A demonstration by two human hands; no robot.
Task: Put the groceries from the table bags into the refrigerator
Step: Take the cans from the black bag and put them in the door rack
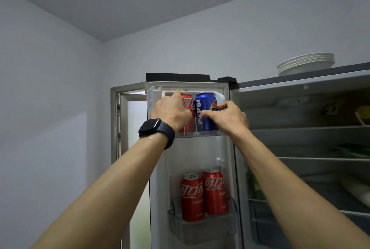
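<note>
The refrigerator door (200, 154) stands open in front of me. In its top door shelf (200, 134) a red cola can (187, 104) stands beside a blue Pepsi can (204, 112). My left hand (172, 112), with a dark watch on the wrist, is wrapped around the red can. My right hand (228, 116) pinches the Pepsi can from the right with thumb and fingers. Lower down, two more red cola cans (202, 194) stand in another door shelf (202, 226).
The fridge interior (312, 148) is open at right, with glass shelves holding a yellow item (363, 112), green produce (352, 149) and a pale vegetable. White plates (306, 63) are stacked on top of the fridge. A doorway (130, 124) is behind the door at left.
</note>
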